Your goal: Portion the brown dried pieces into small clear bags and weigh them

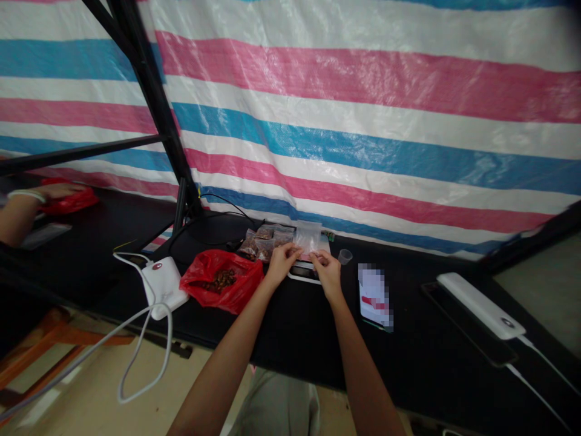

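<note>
Between my hands a clear plastic bag (308,236) stands over a small white scale (305,280). My left hand (283,260) pinches the bag's left side, and my right hand (327,270) pinches its right side. What lies at the bottom of the bag is partly hidden by my fingers. Left of the scale several filled clear bags (265,243) with brown pieces lie together. Closer to me on the left, an open red plastic bag (249,283) holds loose brown pieces (222,281). A small clear cup (345,257) is right of my right hand.
A phone with a lit screen (374,300) lies to the right; further right a white power bank (481,304) rests on a dark phone (463,327). Another white power bank (164,284) with a looped cable sits left. A co-worker's hand (61,191) touches a red bag (82,201) at far left.
</note>
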Demonstrator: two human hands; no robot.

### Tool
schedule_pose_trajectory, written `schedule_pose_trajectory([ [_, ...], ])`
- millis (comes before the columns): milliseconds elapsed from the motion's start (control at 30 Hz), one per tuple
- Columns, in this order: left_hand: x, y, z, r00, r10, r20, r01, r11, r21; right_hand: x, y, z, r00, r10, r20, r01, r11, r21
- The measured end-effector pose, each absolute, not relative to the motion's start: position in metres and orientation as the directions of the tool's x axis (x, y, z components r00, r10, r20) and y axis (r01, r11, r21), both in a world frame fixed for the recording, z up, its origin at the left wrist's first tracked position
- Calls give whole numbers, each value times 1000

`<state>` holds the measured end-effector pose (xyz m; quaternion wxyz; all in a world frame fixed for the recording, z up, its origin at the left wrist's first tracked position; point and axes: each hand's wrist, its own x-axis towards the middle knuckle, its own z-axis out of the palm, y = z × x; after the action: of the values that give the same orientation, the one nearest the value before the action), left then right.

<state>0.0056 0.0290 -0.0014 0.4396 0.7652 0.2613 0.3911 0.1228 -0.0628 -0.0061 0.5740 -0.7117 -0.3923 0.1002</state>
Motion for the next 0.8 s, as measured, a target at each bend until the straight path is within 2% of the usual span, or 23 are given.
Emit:
schedule_pose_trajectory([
  [333, 9, 25, -4, 589, 709, 387, 3, -482, 876, 119, -64, -1, 640, 705, 308, 535, -120, -837],
  [533, 2, 24, 5, 550, 733, 401, 147, -557, 818, 107, -66, 9, 659, 680, 320, 631, -268, -728],
  [700, 2, 25, 8, 507, 797, 329, 43, -405, 913, 109, -64, 6, 701, 627, 341, 555, -179, -812],
  [800, 5, 25, 5, 555, 777, 297, -8, -352, 936, 115, -67, 3, 700, 609, 374, 530, -90, -844],
])
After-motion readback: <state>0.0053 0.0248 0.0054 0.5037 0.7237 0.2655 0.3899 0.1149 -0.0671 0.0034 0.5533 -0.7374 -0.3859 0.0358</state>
